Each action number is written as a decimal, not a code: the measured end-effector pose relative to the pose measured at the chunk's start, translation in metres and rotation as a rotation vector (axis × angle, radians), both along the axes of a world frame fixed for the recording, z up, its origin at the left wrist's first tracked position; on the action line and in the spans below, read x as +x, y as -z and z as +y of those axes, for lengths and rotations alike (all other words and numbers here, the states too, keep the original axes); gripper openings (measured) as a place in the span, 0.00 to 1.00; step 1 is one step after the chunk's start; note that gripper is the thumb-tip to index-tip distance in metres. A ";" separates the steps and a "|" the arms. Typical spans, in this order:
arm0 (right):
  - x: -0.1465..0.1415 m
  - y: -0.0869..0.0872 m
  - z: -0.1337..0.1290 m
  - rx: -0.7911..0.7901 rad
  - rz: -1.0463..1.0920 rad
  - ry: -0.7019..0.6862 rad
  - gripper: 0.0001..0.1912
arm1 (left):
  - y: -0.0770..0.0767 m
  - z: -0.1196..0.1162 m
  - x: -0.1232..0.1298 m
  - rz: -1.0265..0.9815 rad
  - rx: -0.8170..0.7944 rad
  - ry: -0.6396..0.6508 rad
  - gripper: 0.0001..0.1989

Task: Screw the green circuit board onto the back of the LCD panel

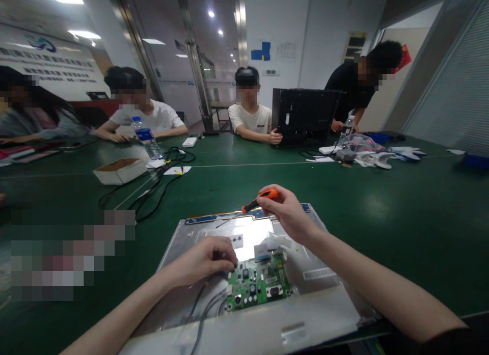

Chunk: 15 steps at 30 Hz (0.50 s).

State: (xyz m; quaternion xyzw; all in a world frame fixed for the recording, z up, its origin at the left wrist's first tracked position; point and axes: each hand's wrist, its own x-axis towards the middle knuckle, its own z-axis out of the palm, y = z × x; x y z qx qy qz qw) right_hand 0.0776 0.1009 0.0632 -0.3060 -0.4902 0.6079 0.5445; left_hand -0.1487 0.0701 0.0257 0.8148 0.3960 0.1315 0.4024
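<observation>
My right hand (284,210) is closed around the orange and black handle of a screwdriver (250,205). Its thin shaft slants down to the left, over a metal-backed display panel (317,253). At the upper left corner of a green circuit board (260,278), my left hand (214,255) has its fingers curled together; what they pinch, if anything, is hidden. Several small dark screws (237,239) lie on a pale patch just beyond that hand. Along the panel's far edge runs a narrow blue circuit strip (214,217). Dark cables (206,314) run from the board's left side.
The green table (382,217) holds an open white box (120,171), a water bottle (147,138) and black cables (162,187) on the left. Across it, a person steadies a black monitor (305,115). Gloves (376,159) and a plastic bag (361,142) lie at the far right.
</observation>
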 end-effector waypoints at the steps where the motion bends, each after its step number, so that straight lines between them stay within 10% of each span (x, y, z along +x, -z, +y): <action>1: -0.005 -0.003 0.001 0.018 -0.001 -0.013 0.15 | 0.000 0.000 0.000 0.002 -0.001 -0.006 0.06; 15: -0.011 -0.033 0.002 0.746 -0.496 -0.075 0.13 | 0.002 0.000 -0.001 0.073 -0.028 -0.087 0.05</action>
